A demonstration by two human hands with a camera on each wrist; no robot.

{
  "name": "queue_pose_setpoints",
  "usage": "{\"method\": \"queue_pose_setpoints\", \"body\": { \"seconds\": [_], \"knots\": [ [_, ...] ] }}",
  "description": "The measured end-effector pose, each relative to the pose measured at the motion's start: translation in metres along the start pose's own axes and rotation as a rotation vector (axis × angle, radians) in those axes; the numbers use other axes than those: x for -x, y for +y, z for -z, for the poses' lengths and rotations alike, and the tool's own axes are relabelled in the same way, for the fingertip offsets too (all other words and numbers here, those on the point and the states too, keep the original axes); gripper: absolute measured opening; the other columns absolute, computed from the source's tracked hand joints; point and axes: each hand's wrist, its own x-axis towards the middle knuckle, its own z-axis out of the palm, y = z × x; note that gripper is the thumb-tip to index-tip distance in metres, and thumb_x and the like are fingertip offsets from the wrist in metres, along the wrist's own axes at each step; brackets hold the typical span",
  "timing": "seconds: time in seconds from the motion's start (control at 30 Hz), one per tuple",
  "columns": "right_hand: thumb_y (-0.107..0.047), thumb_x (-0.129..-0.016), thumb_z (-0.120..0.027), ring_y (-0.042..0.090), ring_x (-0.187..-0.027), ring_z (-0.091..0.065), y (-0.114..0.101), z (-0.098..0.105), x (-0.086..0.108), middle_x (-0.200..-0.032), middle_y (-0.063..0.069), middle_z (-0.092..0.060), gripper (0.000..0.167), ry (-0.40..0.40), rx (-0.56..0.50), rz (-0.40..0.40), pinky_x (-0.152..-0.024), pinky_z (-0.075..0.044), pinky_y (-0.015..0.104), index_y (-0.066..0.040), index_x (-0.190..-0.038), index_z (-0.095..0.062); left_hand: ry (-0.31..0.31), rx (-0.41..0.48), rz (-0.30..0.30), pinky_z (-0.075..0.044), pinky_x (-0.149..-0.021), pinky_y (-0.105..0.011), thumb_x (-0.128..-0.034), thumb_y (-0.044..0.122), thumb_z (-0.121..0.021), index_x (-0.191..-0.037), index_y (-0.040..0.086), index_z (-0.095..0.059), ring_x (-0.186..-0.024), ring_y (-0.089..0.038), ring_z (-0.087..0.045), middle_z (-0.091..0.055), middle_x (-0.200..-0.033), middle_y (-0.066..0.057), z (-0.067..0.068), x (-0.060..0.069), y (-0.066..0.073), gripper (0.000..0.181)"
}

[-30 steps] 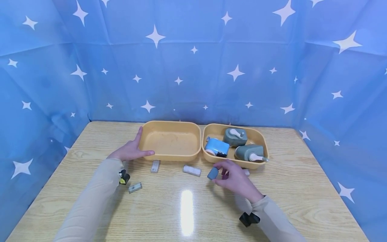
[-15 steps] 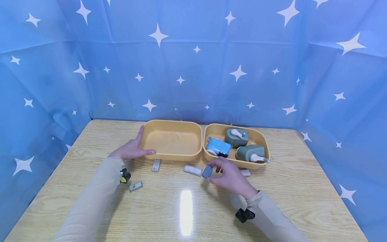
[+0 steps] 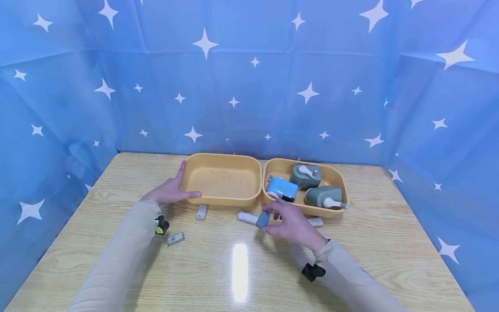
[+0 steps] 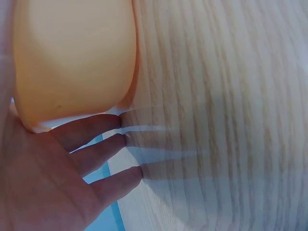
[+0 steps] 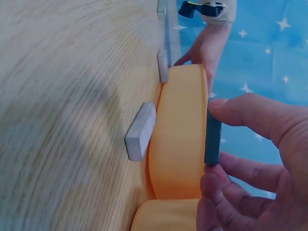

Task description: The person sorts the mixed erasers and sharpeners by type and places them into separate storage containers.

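My left hand (image 3: 167, 190) rests at the left end of a tan bin (image 3: 222, 201), thumb along its near rim and the other fingers straight beside its end wall. In the left wrist view those fingers (image 4: 98, 149) reach past the bin's corner. My right hand (image 3: 290, 221) pinches a small blue-grey eraser (image 3: 263, 219) between thumb and fingertips, above the table in front of the gap between the bins. In the head view the eraser partly covers the end of a whitish eraser (image 3: 247, 217) lying below it; the right wrist view shows the two apart.
A second tan bin (image 3: 337, 175) holds a blue crank sharpener (image 3: 282, 188) and two grey-green ones, including the nearer sharpener (image 3: 321, 196). On the table lie a small white eraser (image 3: 201, 211), a grey-green eraser (image 3: 176, 238) and another whitish eraser (image 3: 316, 222). A starry blue cloth (image 3: 249, 108) surrounds the table.
My right hand has moved left with the blue-grey eraser, from in front of the right bin towards the whitish eraser. My left hand stays at the left bin; the head view has shifted slightly.
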Motion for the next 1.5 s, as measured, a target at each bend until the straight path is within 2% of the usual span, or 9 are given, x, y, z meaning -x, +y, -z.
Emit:
{"method": "queue_pose_setpoints", "body": {
  "seconds": [0.23,0.5,0.63,0.87,1.07,1.17,1.3,1.5],
  "knots": [
    [-0.016,-0.075,-0.083,0.017,-0.084,-0.055,-0.005,0.002,-0.009,-0.100,-0.007,-0.058,0.036,-0.011,0.042,0.033,-0.067,-0.047,0.031,-0.014,-0.108,-0.068,0.008,0.002,-0.006,-0.035,-0.101,-0.060,-0.0803,0.059,-0.069,-0.149,0.013,0.025,-0.123,-0.052,-0.044,-0.034,-0.137,-0.044,0.000,0.001,0.001,0.126],
    [-0.020,-0.077,-0.082,0.018,-0.084,-0.055,-0.013,0.006,-0.018,-0.099,-0.007,-0.058,0.035,-0.031,0.090,0.077,-0.067,-0.047,0.029,-0.014,-0.109,-0.068,0.009,0.010,0.006,-0.034,-0.102,-0.059,-0.0796,0.060,-0.070,-0.149,0.017,0.026,-0.123,-0.051,-0.043,-0.033,-0.138,-0.044,0.000,0.001,0.002,0.126],
    [-0.019,-0.077,-0.081,0.021,-0.085,-0.056,-0.016,0.007,-0.021,-0.099,-0.006,-0.058,0.035,-0.040,0.097,0.083,-0.068,-0.046,0.031,-0.013,-0.109,-0.068,0.008,0.009,0.006,-0.034,-0.101,-0.059,-0.0794,0.060,-0.070,-0.149,0.016,0.026,-0.123,-0.052,-0.044,-0.032,-0.138,-0.044,0.000,0.001,0.002,0.127],
    [-0.022,-0.077,-0.082,0.018,-0.084,-0.055,-0.018,0.010,-0.029,-0.097,-0.007,-0.057,0.035,-0.045,0.110,0.089,-0.068,-0.047,0.030,-0.013,-0.107,-0.068,0.015,0.006,0.006,-0.034,-0.101,-0.060,-0.0780,0.061,-0.071,-0.149,0.016,0.026,-0.123,-0.052,-0.043,-0.032,-0.139,-0.044,0.000,0.000,0.002,0.128],
    [-0.022,-0.078,-0.080,0.022,-0.087,-0.058,-0.021,0.014,-0.040,-0.100,-0.003,-0.059,0.038,-0.083,0.133,0.086,-0.069,-0.048,0.029,-0.009,-0.111,-0.067,0.016,0.009,0.002,-0.035,-0.101,-0.060,-0.0775,0.061,-0.071,-0.149,0.018,0.027,-0.122,-0.051,-0.045,-0.034,-0.138,-0.043,0.000,-0.001,0.000,0.129],
    [-0.022,-0.078,-0.080,0.020,-0.085,-0.057,-0.024,0.015,-0.045,-0.101,-0.001,-0.060,0.040,-0.097,0.147,0.106,-0.070,-0.048,0.028,-0.007,-0.113,-0.067,0.016,0.004,0.000,-0.036,-0.100,-0.059,-0.0783,0.061,-0.070,-0.149,0.017,0.027,-0.121,-0.051,-0.046,-0.036,-0.136,-0.043,-0.001,-0.001,0.000,0.128],
    [-0.022,-0.078,-0.080,0.017,-0.082,-0.057,-0.028,0.015,-0.051,-0.101,-0.001,-0.060,0.040,-0.105,0.164,0.133,-0.069,-0.048,0.027,-0.007,-0.113,-0.067,0.017,0.002,0.004,-0.035,-0.101,-0.060,-0.0788,0.061,-0.070,-0.149,0.016,0.026,-0.122,-0.051,-0.045,-0.035,-0.137,-0.043,-0.001,0.000,0.000,0.127],
    [-0.023,-0.079,-0.080,0.021,-0.084,-0.059,-0.030,0.017,-0.060,-0.101,-0.001,-0.060,0.041,-0.139,0.143,0.134,-0.069,-0.049,0.028,-0.007,-0.114,-0.067,0.015,0.008,0.005,-0.032,-0.102,-0.060,-0.0790,0.060,-0.070,-0.150,0.016,0.025,-0.124,-0.052,-0.042,-0.031,-0.140,-0.042,-0.001,0.000,0.001,0.127]
  ]
}}
